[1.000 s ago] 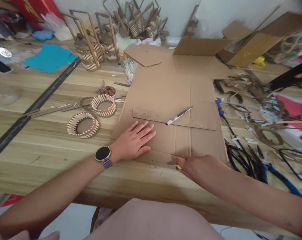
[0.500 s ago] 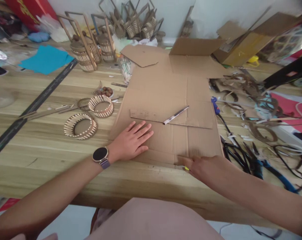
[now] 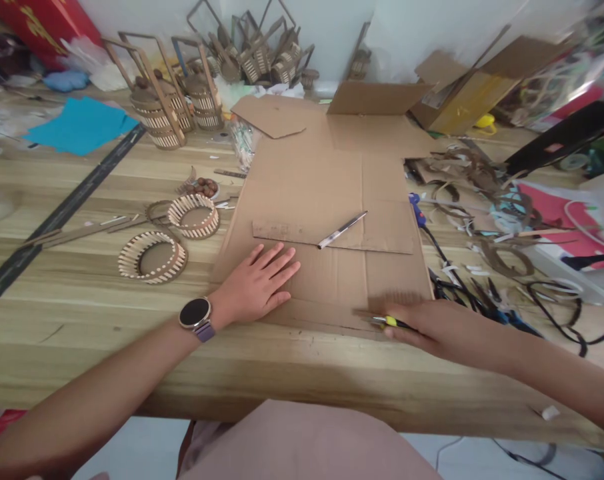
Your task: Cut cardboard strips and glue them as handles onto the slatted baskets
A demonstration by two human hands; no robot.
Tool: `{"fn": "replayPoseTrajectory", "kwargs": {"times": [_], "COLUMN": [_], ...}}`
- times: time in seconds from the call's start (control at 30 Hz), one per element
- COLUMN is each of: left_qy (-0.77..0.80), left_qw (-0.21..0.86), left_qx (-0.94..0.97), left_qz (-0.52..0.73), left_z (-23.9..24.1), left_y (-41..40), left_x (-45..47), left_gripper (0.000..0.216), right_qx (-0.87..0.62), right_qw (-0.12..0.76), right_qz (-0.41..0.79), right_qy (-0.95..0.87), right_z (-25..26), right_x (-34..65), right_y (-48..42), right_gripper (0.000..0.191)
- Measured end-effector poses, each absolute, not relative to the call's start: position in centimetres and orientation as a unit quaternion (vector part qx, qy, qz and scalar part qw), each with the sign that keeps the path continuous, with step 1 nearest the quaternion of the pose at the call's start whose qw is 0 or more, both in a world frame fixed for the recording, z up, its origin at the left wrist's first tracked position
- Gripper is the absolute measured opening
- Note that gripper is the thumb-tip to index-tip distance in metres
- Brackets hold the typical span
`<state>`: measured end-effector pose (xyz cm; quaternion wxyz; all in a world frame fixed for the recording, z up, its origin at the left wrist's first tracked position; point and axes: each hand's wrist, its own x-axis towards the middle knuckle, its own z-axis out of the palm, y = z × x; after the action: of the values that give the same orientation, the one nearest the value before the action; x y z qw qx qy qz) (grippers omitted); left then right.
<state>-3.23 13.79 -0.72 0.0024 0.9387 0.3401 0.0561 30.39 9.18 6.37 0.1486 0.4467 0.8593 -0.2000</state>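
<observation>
A large flattened cardboard sheet (image 3: 302, 180) lies on the wooden table. My left hand (image 3: 255, 283) rests flat on its near left part, fingers spread. In my right hand (image 3: 417, 323), near the sheet's front edge, is a yellow and black utility knife (image 3: 391, 321); its blade points left over the cardboard. A dark line runs along the sheet close to that edge. Beyond the hands lies a narrow cardboard strip (image 3: 282, 231) with a pen (image 3: 342, 230) across it.
Two slatted rings (image 3: 153, 257) and a dish of brown beads (image 3: 202, 188) lie left. Small lidded baskets (image 3: 157, 117) stand behind, near blue sheets (image 3: 82, 125). Pliers (image 3: 499, 303), a glue gun (image 3: 417, 210) and coiled strips (image 3: 507, 257) crowd the right.
My right hand has shifted right along the cardboard's front edge, and more of the utility knife now shows. My left hand stays flat on the sheet. The view has moved slightly.
</observation>
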Motion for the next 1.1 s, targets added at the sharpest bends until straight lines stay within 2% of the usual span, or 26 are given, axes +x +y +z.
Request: {"fn": "replayPoseTrajectory", "kwargs": {"times": [0.07,0.27,0.37,0.77,1.0,1.1], "left_qy": [0.340,0.341,0.341,0.336,0.340,0.337], "left_qw": [0.001,0.001,0.000,-0.005,0.002,0.006], "left_qx": [0.939,0.938,0.938,0.939,0.938,0.939], "left_qz": [0.058,0.061,0.062,0.068,0.065,0.067], "left_z": [-0.7,-0.7,-0.7,-0.8,-0.6,-0.7], "left_y": [13.8,13.8,13.8,13.7,13.7,13.8], "left_x": [-3.2,-3.2,-3.1,-3.1,-3.0,-3.1], "left_gripper": [0.058,0.057,0.056,0.055,0.055,0.056], "right_qx": [0.439,0.412,0.408,0.420,0.404,0.383], "right_qw": [0.169,0.189,0.217,0.254,0.264,0.283], "right_qz": [-0.218,-0.153,-0.134,-0.119,-0.105,-0.078], "right_qy": [0.855,0.878,0.877,0.863,0.870,0.876], "right_z": [6.3,6.1,6.6,6.8,6.6,6.6], "right_x": [28.6,21.1,19.1,17.8,17.2,17.3], "right_y": [9.0,9.0,9.5,9.5,9.6,9.6], "right_gripper": [0.028,0.019,0.021,0.026,0.021,0.030]}}
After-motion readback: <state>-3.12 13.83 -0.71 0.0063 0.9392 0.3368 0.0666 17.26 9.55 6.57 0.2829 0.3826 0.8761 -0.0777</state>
